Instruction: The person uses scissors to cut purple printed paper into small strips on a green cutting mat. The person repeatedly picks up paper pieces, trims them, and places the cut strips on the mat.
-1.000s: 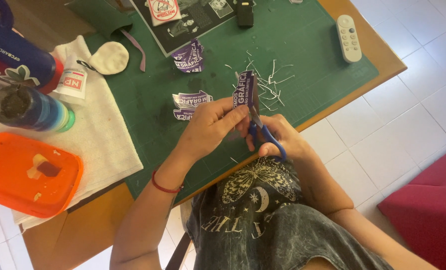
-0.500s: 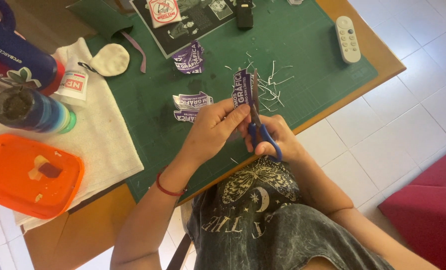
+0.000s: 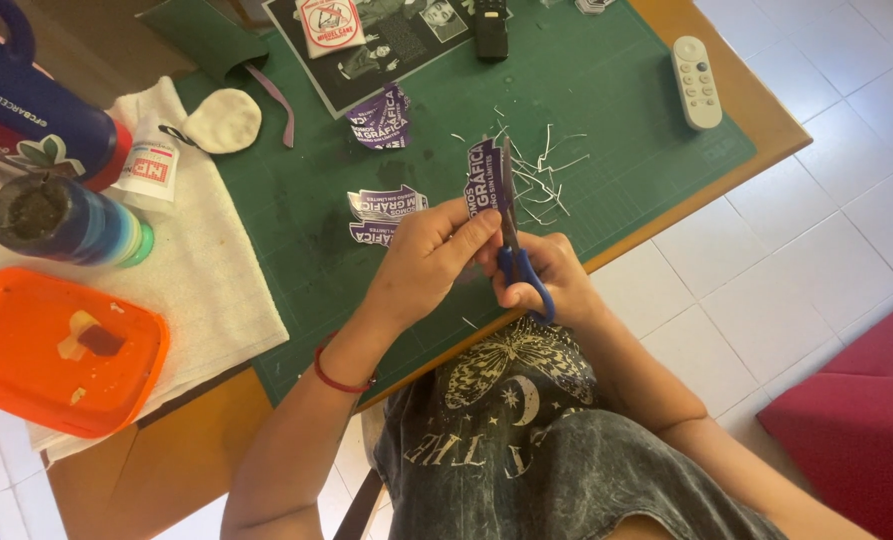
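Holding a purple sticker (image 3: 483,183) upright over the green cutting mat (image 3: 626,120), the left hand (image 3: 428,258) pinches its lower edge between thumb and fingertips, so that grip is clenched on the sticker. The sticker is a narrow, dark purple printed piece with white lettering and a thin white border, standing roughly on end above the near part of the mat, just in front of the person's chest. Beside it, touching its right edge, run the blades of a pair of blue-handled scissors (image 3: 514,245); the right hand (image 3: 549,283) has its fingers through the blue loops and its grip is closed around the handles. The blades point away from the body and lie close together along the sticker's border.

Thin white paper slivers (image 3: 544,172) are scattered on the mat just beyond the scissors' tips. Two more purple stickers of the same kind lie flat on the mat: a pair stacked near the left hand (image 3: 381,212) and one further off (image 3: 384,118). A white remote control (image 3: 695,82) lies at the far right of the mat. To the left, on a white cloth (image 3: 216,290) spread over the wooden bench (image 3: 766,130), stand a blue and green cylindrical container (image 3: 61,222) and a small white glue bottle (image 3: 152,172), with an orange lidded box (image 3: 51,350) nearer the bench edge. A red cord bracelet (image 3: 338,378) circles the left wrist.
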